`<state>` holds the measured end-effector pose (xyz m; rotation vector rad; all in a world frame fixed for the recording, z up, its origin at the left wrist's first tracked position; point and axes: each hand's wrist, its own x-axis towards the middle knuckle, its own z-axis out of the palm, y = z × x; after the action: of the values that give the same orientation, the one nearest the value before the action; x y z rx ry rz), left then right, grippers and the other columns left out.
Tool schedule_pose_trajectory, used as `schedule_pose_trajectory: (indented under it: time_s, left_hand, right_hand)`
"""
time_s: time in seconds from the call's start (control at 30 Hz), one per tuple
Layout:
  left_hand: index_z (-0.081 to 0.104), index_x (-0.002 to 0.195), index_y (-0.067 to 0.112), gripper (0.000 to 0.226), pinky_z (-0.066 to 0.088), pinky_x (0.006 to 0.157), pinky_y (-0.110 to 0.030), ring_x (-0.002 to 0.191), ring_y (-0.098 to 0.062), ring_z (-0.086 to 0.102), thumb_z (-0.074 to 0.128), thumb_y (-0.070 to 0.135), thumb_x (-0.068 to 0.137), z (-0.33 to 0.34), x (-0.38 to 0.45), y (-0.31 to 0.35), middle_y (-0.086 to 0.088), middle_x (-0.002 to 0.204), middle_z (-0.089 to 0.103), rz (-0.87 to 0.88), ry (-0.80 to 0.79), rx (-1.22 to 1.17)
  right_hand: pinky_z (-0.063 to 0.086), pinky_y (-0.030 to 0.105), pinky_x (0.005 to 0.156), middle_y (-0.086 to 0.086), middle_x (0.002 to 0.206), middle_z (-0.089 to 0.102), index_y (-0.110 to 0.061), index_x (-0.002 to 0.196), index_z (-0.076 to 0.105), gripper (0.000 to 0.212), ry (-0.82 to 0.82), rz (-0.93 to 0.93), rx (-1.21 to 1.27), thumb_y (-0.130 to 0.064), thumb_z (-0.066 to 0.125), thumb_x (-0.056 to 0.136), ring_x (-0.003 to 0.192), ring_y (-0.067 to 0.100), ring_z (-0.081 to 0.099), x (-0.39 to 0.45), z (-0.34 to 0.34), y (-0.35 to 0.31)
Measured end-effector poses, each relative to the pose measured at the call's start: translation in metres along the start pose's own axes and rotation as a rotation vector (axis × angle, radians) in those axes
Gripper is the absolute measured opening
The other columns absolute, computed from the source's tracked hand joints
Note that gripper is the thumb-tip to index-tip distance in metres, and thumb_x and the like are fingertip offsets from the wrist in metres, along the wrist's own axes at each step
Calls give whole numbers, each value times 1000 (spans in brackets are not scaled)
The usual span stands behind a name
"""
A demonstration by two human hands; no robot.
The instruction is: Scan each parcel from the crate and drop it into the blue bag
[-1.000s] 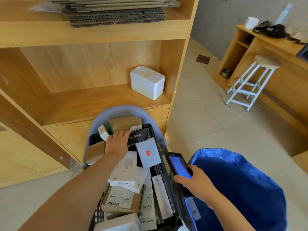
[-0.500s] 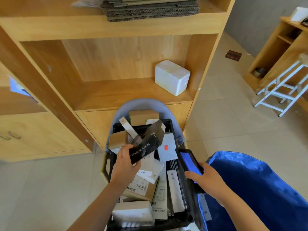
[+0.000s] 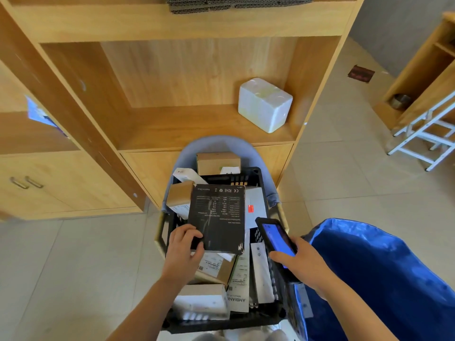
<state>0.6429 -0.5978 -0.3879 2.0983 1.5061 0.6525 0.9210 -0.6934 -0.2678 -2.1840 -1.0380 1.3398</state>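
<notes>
I grip the black box point(image 3: 218, 219) by its lower left corner in my left hand point(image 3: 183, 251), holding it printed face up over the black crate point(image 3: 248, 177) of parcels. My right hand point(image 3: 304, 264) clasps the scanner point(image 3: 275, 236), screen lit blue, just right of the box. The blue bag point(image 3: 384, 274) gapes beside the crate on the right.

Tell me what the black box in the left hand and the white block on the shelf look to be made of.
Black box: likely printed cardboard, slightly glossy, with scuffed white corners. White block: seemingly expanded foam, matte, with rounded edges and moulded dimples on top.
</notes>
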Motion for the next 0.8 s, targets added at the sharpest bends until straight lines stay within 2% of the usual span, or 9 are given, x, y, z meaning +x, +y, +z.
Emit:
schedule_pose_trajectory:
  time_s: [0.07,0.17,0.23,0.3,0.43,0.57,0.63,0.7,0.8]
  left_hand:
    - [57,116,22,43,39,109,-44,121,-14,39,73,40,80,2,12,4,7,126,47,3,4,92]
    - [45,137,22,90,31,112,-47,135,-24,37,65,72,66,9,20,8,0,141,44,155,-145,387]
    - [37,145,18,112,30,110,-47,139,-30,37,74,73,55,14,20,8,-8,147,44,222,-250,548]
    - [33,148,16,121,33,109,-49,139,-33,40,88,59,49,18,19,5,-13,149,43,227,-278,608]
    - [34,148,19,100,32,113,-48,140,-31,38,85,36,64,18,25,2,-10,150,42,228,-194,576]
    - [28,152,22,89,19,117,-41,144,-26,33,70,46,77,7,31,7,-5,157,33,153,-221,474]
    - [30,151,23,86,24,117,-39,142,-21,34,68,47,78,-5,31,17,0,154,35,113,-224,329]
    - [35,146,24,81,41,110,-38,129,-16,44,73,42,76,-20,31,33,5,143,43,40,-188,161]
    - [38,134,30,67,54,82,-34,105,-13,55,74,31,78,-42,34,49,8,124,50,-128,-56,-102]
  right_hand:
    - [61,37,81,3,102,67,-23,109,57,37,2,5,0,-39,77,83,90,21,69,1,-1,2]
    - [60,35,79,2,102,66,-25,108,56,37,7,-1,3,-41,77,82,90,20,69,0,-3,4]
    - [60,36,80,4,103,67,-26,104,55,34,10,-1,7,-40,77,82,92,22,69,-1,-4,4]
    - [61,38,82,6,102,67,-26,100,55,32,13,-6,5,-40,77,82,92,24,70,-1,-5,5]
    - [61,40,82,5,101,68,-28,99,55,31,15,-4,12,-41,77,82,91,24,70,-2,-6,7]
    - [61,43,85,5,103,67,-28,100,55,33,20,-3,24,-43,77,81,93,24,69,-4,-11,9]
    - [59,43,88,6,104,67,-24,103,57,34,30,-2,29,-42,77,81,95,25,69,-5,-15,10]
    - [59,43,89,3,103,67,-27,102,57,30,26,-15,41,-41,76,83,94,21,69,-5,-19,12]
    - [59,39,88,-3,102,67,-31,103,57,28,6,-35,36,-40,75,84,92,16,68,-6,-25,12]
